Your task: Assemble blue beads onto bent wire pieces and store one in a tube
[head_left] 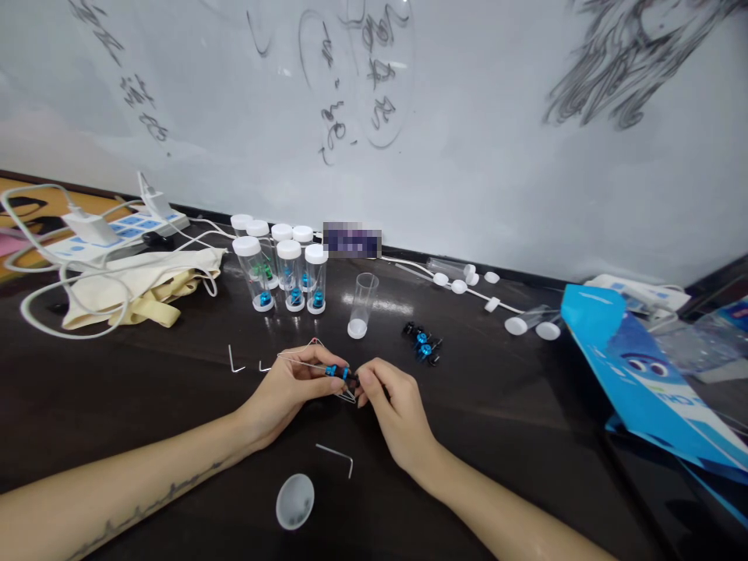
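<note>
Between thumb and fingers, my left hand (298, 382) pinches a small blue-and-black part (337, 372) with thin bent wire sticking out on both sides. My right hand (397, 409) is closed at the part's black right end; its fingertips partly hide what they grip. Below the hands lies an L-shaped hex key (339, 452), beside a small white cup (295, 502) with tiny pieces in it. Two more hex keys lie left of my left hand, one (234, 361) in full view. Several blue and black parts (425, 347) form a pile to the right.
Behind my hands stands an open clear tube (363, 304). Several white-capped tubes (289, 273) with blue or green parts stand further left. A cloth bag (140, 284) and power strip (128, 230) are at the left, a blue package (636, 370) at the right, a whiteboard (467, 140) behind.
</note>
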### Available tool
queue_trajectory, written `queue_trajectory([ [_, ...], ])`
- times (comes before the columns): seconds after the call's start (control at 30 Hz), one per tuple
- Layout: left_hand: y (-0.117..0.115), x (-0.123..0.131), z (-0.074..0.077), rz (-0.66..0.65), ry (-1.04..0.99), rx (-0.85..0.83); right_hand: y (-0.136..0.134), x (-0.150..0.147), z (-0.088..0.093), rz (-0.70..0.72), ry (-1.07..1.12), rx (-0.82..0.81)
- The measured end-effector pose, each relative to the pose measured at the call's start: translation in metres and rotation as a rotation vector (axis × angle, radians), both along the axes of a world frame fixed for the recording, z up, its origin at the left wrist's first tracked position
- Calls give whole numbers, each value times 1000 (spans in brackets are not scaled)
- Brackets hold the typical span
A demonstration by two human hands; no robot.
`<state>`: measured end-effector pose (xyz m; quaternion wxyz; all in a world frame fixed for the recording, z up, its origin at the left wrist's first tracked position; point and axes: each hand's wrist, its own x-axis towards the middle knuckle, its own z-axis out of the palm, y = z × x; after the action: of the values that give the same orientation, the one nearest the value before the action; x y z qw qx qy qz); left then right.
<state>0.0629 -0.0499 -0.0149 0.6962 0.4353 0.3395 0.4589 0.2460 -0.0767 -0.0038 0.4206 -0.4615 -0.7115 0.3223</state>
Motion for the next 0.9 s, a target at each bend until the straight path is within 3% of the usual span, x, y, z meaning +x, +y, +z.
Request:
queue_trajectory([
  [0.9,0,1,1,51,-2,-22,-1,0,-1,-30,74,21],
])
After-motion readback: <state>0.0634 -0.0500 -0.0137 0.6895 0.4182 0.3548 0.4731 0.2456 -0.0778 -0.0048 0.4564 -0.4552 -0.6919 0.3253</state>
